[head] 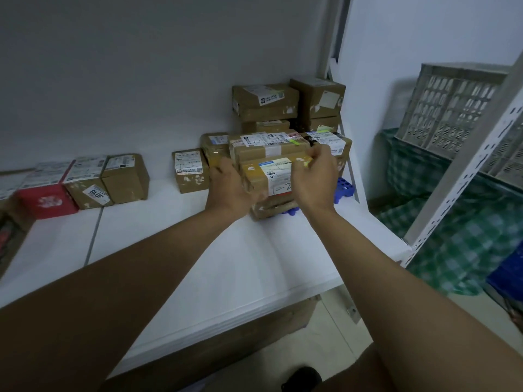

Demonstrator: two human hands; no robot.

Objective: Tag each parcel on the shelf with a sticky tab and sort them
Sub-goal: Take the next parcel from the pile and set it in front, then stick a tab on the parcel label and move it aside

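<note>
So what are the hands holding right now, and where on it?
A taped cardboard parcel, gripped at its two ends: left hand on the left end, right hand on the right.

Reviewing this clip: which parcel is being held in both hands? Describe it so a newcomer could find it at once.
Start at the white shelf and go to its right end, where cardboard boxes are stacked by the upright. The held parcel is the front box, between the left hand and right hand. Its white label has "2" handwritten on it, and a blue rack lies just to its right.

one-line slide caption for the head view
Both hands, left and right, grip a labelled parcel at the shelf's stack.
</note>
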